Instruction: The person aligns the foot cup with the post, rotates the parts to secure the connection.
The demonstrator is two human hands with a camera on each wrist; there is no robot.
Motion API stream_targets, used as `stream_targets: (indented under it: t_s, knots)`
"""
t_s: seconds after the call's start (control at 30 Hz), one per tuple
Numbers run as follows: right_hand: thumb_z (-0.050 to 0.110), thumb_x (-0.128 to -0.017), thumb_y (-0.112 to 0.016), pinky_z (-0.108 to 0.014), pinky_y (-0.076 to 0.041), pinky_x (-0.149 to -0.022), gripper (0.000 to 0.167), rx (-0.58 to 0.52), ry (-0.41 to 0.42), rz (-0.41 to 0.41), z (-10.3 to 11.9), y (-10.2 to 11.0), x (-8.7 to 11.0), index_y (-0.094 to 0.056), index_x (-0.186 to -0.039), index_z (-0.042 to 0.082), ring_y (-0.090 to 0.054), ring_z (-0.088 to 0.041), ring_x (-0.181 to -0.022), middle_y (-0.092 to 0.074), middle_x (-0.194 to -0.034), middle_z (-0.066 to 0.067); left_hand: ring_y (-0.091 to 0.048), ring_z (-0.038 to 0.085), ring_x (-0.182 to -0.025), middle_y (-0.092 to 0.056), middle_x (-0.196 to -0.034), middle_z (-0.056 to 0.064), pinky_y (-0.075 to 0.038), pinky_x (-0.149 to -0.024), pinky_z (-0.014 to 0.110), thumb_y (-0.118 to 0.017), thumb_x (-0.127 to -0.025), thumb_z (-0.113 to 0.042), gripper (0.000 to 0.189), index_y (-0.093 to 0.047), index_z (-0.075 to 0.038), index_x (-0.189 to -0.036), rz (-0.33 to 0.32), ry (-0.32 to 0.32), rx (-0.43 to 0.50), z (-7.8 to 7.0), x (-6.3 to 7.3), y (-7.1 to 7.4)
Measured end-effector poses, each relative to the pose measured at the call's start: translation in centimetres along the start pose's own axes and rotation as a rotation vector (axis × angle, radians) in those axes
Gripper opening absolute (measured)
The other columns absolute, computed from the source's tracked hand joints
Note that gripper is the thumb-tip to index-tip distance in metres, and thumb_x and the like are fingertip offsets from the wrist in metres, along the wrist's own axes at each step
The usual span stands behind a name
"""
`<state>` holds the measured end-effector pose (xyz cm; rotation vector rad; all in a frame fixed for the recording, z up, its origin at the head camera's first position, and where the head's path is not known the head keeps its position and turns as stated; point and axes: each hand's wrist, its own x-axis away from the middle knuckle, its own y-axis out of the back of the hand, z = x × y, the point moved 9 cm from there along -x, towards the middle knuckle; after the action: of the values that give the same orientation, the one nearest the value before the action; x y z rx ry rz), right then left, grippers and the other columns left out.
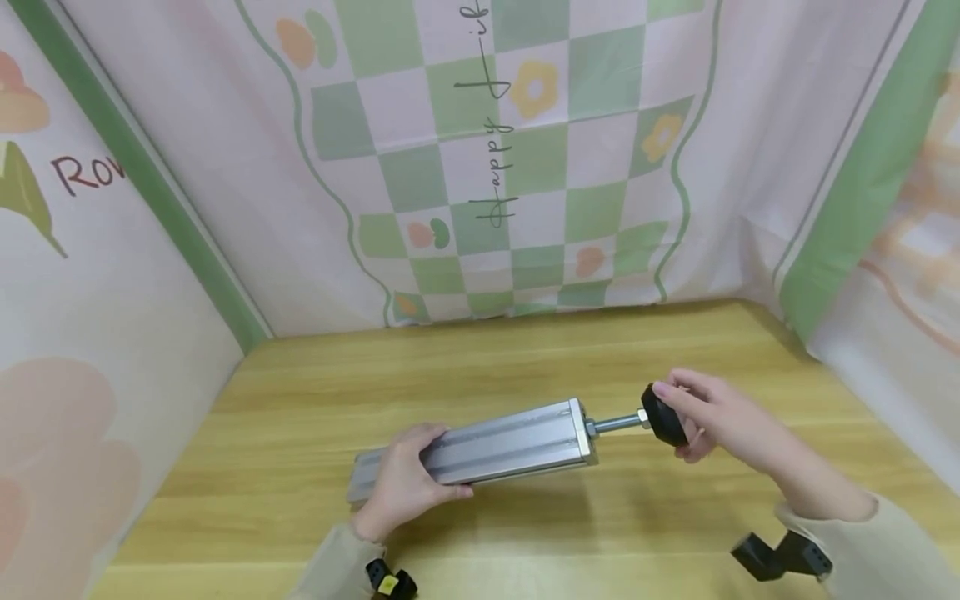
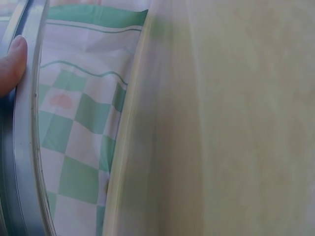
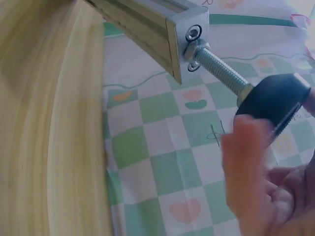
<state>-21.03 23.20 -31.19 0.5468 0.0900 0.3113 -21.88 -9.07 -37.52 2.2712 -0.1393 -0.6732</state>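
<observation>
A silver aluminium profile (image 1: 517,443) is held slightly tilted over the table, its right end higher. My left hand (image 1: 405,483) grips it near its left end, thumb and fingers on opposite sides. In the left wrist view, one digit lies on the grooved profile (image 2: 28,123). From the end plate (image 3: 178,46) at the right sticks a threaded rod (image 1: 618,423) with nuts, carrying a black levelling foot (image 1: 662,415). My right hand (image 1: 723,421) pinches that foot by its rim. In the right wrist view, a blurred digit overlaps the foot (image 3: 273,98).
Below is a wooden table (image 1: 315,375). Behind it hangs a green and white checked curtain (image 1: 536,158), with printed cloth walls at both sides. Each wrist wears a black camera mount, such as the right mount (image 1: 780,557).
</observation>
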Motion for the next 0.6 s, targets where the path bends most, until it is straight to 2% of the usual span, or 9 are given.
stream_targets:
  t_s: [0.07,0.13,0.23,0.3,0.37,0.47,0.53,0.6]
  knots:
    - [0.013,-0.096,-0.052,-0.032,-0.057,-0.062,0.027,0.039,0.163,-0.004,0.9,0.0,0.4,-0.048,-0.115,-0.006,-0.063,-0.005,-0.082,-0.061,-0.099,-0.007,-0.063,0.028,-0.103,-0.068,-0.11,0.012,-0.05,-0.089,0.045,-0.094,-0.048,-0.03,0.075,-0.066,-0.002,-0.112,0.004,0.0,-0.005,0.0,0.0,-0.1]
    - [0.002,-0.085,-0.066,-0.027,-0.057,-0.069,0.049,0.133,0.375,-0.03,2.2,0.1,1.2,-0.046,-0.128,-0.004,-0.058,0.001,-0.1,-0.057,-0.121,-0.003,-0.063,0.028,-0.103,-0.068,-0.11,0.012,-0.05,-0.089,0.045,-0.094,-0.048,-0.029,0.075,-0.066,-0.002,-0.112,0.007,0.0,-0.01,0.0,0.0,-0.2]
    - [-0.007,-0.065,-0.08,-0.018,-0.053,-0.078,0.076,0.273,0.623,-0.083,3.5,0.1,2.7,-0.047,-0.133,0.001,-0.048,0.005,-0.117,-0.047,-0.137,0.008,-0.063,0.028,-0.103,-0.068,-0.11,0.012,-0.05,-0.089,0.045,-0.094,-0.048,-0.03,0.075,-0.066,-0.002,-0.111,0.008,0.003,-0.012,0.0,0.0,-0.2]
    - [-0.011,-0.058,-0.081,-0.014,-0.05,-0.083,0.081,0.284,0.726,-0.091,4.0,0.1,3.3,-0.049,-0.132,-0.001,-0.046,0.003,-0.122,-0.046,-0.14,0.003,-0.063,0.028,-0.103,-0.068,-0.11,0.011,-0.05,-0.089,0.046,-0.094,-0.048,-0.031,0.075,-0.066,-0.002,-0.111,0.01,0.005,-0.016,0.1,-0.1,-0.1]
    - [-0.014,-0.055,-0.081,-0.012,-0.049,-0.083,0.082,0.281,0.766,-0.089,4.1,0.1,3.5,-0.051,-0.131,-0.001,-0.046,0.002,-0.123,-0.046,-0.141,0.005,-0.063,0.028,-0.103,-0.068,-0.11,0.012,-0.05,-0.089,0.046,-0.094,-0.048,-0.032,0.076,-0.066,-0.001,-0.111,0.014,0.01,-0.016,0.2,-0.1,-0.2]
    - [-0.015,-0.055,-0.08,-0.013,-0.052,-0.078,0.08,0.268,0.761,-0.123,4.2,0.2,3.4,-0.053,-0.129,-0.003,-0.052,0.002,-0.116,-0.051,-0.136,0.007,-0.063,0.029,-0.104,-0.068,-0.111,0.012,-0.049,-0.09,0.047,-0.094,-0.049,-0.033,0.076,-0.066,-0.001,-0.112,0.024,0.011,-0.017,0.2,-0.1,-0.2]
    - [-0.011,-0.059,-0.081,-0.014,-0.053,-0.071,0.076,0.292,0.692,-0.163,4.0,0.4,3.1,-0.054,-0.129,0.002,-0.055,0.005,-0.107,-0.052,-0.13,0.015,-0.063,0.029,-0.104,-0.068,-0.111,0.012,-0.049,-0.09,0.047,-0.094,-0.049,-0.033,0.076,-0.066,-0.001,-0.112,0.026,0.014,-0.012,0.2,-0.1,-0.2]
    - [-0.006,-0.067,-0.078,-0.016,-0.053,-0.064,0.064,0.282,0.569,-0.2,3.5,0.6,2.6,-0.056,-0.126,0.004,-0.059,0.005,-0.094,-0.058,-0.118,0.018,-0.063,0.029,-0.104,-0.068,-0.111,0.013,-0.049,-0.09,0.047,-0.094,-0.049,-0.032,0.076,-0.066,-0.001,-0.112,0.027,0.021,-0.003,0.2,-0.1,-0.2]
